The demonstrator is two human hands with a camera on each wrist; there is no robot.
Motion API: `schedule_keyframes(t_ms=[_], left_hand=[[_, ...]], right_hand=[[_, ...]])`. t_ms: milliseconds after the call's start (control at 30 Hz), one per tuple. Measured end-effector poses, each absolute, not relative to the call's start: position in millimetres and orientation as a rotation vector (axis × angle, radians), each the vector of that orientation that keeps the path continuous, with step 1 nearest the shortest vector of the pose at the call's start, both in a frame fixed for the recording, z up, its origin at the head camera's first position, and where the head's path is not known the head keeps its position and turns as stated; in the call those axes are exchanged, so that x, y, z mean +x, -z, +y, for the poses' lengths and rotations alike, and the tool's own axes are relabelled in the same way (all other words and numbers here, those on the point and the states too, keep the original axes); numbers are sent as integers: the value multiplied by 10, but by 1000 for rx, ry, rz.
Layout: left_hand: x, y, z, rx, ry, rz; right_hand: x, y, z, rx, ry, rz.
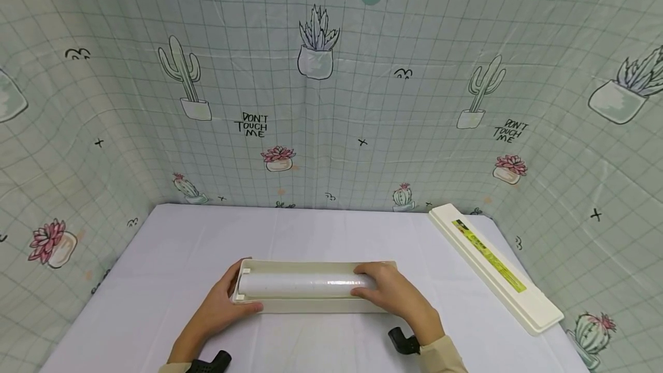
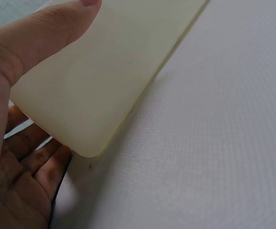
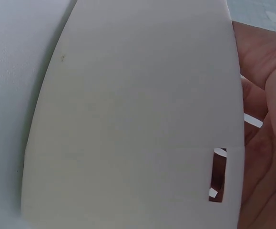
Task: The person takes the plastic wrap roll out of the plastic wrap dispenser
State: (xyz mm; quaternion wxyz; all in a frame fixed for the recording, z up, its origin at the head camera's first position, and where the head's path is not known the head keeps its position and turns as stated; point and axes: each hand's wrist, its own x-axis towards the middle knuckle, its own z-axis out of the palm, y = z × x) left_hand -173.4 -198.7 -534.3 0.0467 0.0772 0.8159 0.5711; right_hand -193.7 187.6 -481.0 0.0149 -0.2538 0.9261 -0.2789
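A long cream-white plastic box (image 1: 321, 306) lies lengthwise on the table with its open side up. Inside it is a shiny roll of cling film (image 1: 295, 285). My left hand (image 1: 223, 302) grips the box's left end, thumb on the front wall and fingers round the end. In the left wrist view, the thumb (image 2: 47, 38) lies across the box's plain wall (image 2: 95, 90). At the other end, my right hand (image 1: 399, 292) reaches over the rim and holds the roll between thumb and fingers. The right wrist view shows a slotted box wall (image 3: 128, 114) beside the palm (image 3: 266, 138); the fingertips are hidden there.
A long white lid (image 1: 533, 309) with a yellow-green label (image 1: 489, 255) lies aslant at the table's right edge. White cloth covers the table (image 1: 321, 235). A patterned cloth backdrop (image 1: 331, 102) rises behind and at both sides.
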Motion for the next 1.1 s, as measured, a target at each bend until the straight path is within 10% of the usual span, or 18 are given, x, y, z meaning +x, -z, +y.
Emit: schedule_keyframes(t_ms=[1100], left_hand=[[-1718,5317,-1981,246,-1729,2507]], right_hand=[[-1871,4645,1906,-893,816,2938]])
